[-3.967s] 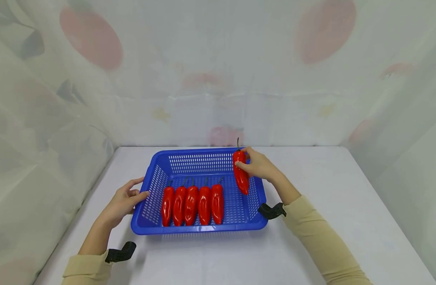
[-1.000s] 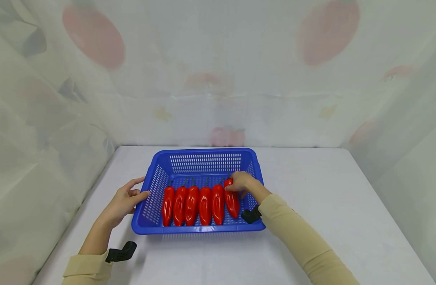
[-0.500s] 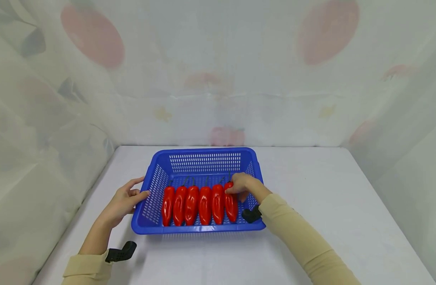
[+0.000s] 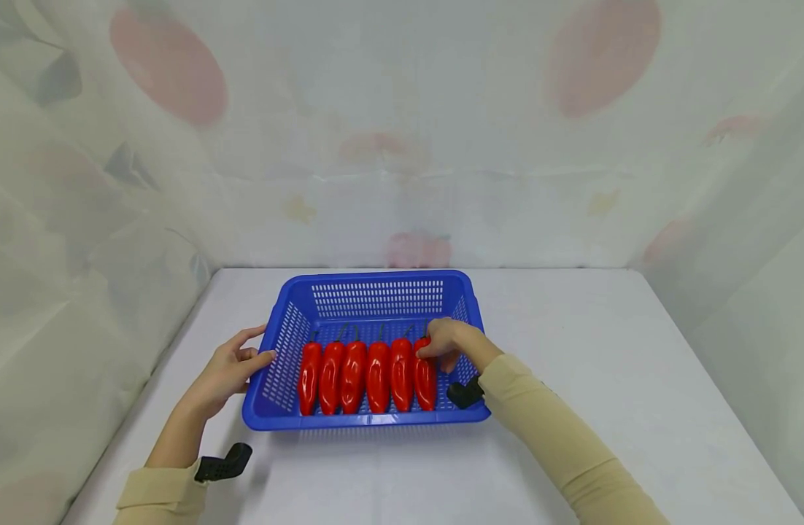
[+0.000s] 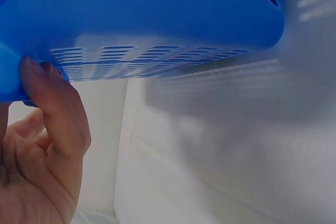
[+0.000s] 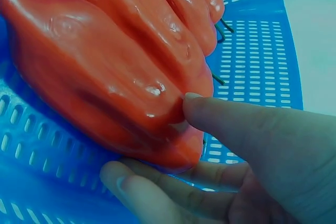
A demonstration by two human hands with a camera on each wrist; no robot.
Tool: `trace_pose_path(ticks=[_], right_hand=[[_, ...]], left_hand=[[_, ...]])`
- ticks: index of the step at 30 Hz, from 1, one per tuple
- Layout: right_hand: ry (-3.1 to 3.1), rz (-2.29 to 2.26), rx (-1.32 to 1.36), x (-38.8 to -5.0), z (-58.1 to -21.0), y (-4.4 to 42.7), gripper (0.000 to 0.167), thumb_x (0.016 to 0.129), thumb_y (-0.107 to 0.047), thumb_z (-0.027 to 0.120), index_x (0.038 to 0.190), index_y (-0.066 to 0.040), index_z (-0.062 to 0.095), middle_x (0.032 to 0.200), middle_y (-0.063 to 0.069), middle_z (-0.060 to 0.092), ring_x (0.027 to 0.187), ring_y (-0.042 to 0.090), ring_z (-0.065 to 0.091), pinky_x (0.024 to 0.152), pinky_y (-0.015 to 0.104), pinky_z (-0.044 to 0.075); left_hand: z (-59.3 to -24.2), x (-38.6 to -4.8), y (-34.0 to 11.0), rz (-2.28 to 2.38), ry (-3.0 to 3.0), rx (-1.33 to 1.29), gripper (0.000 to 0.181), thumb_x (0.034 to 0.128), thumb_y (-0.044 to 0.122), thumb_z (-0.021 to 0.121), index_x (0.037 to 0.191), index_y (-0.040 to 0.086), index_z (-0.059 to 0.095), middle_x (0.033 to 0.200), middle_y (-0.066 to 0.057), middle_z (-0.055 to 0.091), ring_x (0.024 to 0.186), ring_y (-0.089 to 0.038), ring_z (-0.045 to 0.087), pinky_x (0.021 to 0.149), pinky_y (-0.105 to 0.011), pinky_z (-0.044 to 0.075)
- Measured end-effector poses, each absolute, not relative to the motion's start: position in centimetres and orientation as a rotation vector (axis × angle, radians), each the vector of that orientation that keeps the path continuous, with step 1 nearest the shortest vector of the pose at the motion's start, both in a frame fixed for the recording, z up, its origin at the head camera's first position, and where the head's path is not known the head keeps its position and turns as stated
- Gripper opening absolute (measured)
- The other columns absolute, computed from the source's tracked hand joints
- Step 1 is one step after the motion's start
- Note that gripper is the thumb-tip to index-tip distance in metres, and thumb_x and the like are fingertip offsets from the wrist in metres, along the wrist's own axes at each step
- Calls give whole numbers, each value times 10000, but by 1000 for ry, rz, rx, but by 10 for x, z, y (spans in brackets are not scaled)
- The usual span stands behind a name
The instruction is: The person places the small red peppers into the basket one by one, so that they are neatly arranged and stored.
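Note:
A blue plastic basket (image 4: 382, 421) with slotted walls stands on the table. Several red chili peppers (image 4: 352, 377) lie side by side in it, their green stems toward the far wall. My left hand (image 4: 226, 372) grips the basket's left rim, thumb over the edge; the left wrist view shows its fingers curled against the basket's outer side. My right hand (image 4: 449, 341) reaches inside and holds the rightmost chili pepper (image 6: 105, 77) near its stem end, thumb on top and fingers along its other side. That pepper lies next to its neighbour in the row.
The white table (image 4: 573, 350) extends on both sides of the basket and in front of it. A pale curtain (image 4: 402, 182) with faded fruit prints hangs behind and at the sides. Bare basket floor shows to the right of the row.
Four seconds ago my right hand held the pepper up above the basket's right side. It has come down and left into the row, and the pepper has straightened slightly. My left hand stayed put.

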State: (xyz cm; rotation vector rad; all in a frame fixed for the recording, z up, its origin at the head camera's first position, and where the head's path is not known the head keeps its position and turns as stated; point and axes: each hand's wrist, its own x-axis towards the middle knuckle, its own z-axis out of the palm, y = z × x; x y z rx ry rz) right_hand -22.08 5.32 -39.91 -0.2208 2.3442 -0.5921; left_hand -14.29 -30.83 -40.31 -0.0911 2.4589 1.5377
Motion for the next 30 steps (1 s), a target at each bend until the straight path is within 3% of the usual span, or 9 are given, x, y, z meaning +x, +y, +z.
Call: trace_pose_path(ticks=[13, 17, 24, 27, 30], right_hand=[[2360, -570, -230, -221, -400, 53, 245, 886, -276, 606, 844, -34, 592, 729, 119, 643, 564, 206, 659, 510, 269, 544], [2385, -583, -214, -221, -396, 54, 284, 878, -279, 616, 967, -10, 600, 803, 124, 627, 572, 221, 663, 501, 277, 544], [2440, -609, -263, -219, -382, 59, 473, 886, -277, 605, 1252, 4, 501, 1109, 177, 587, 629, 247, 673, 505, 300, 549], [2458, -637, -300, -217, -377, 61, 477, 891, -269, 598, 1271, -2, 488, 1093, 178, 592, 678, 263, 675, 526, 319, 557], [2486, -665, -334, -216, -375, 64, 456, 889, -276, 601, 1249, -14, 503, 968, 146, 607, 676, 254, 668, 547, 330, 561]], left_hand=[[-406, -142, -309, 1535, 2462, -98, 722, 895, 305, 596, 1465, 114, 197, 891, -175, 572, 720, -236, 655, 635, -409, 569], [-406, -142, -308, 1525, 2477, -92, 718, 898, 307, 592, 1466, 114, 197, 885, -175, 572, 714, -233, 655, 629, -399, 570], [-406, -143, -307, 1529, 2497, -76, 705, 903, 299, 586, 1465, 116, 202, 875, -181, 566, 702, -226, 656, 622, -385, 571], [-407, -143, -306, 1527, 2511, -72, 699, 903, 298, 586, 1462, 111, 210, 867, -184, 551, 690, -216, 652, 617, -377, 571], [-408, -143, -306, 1513, 2540, -66, 688, 904, 297, 584, 1457, 102, 224, 864, -185, 537, 681, -204, 648, 611, -366, 571]])
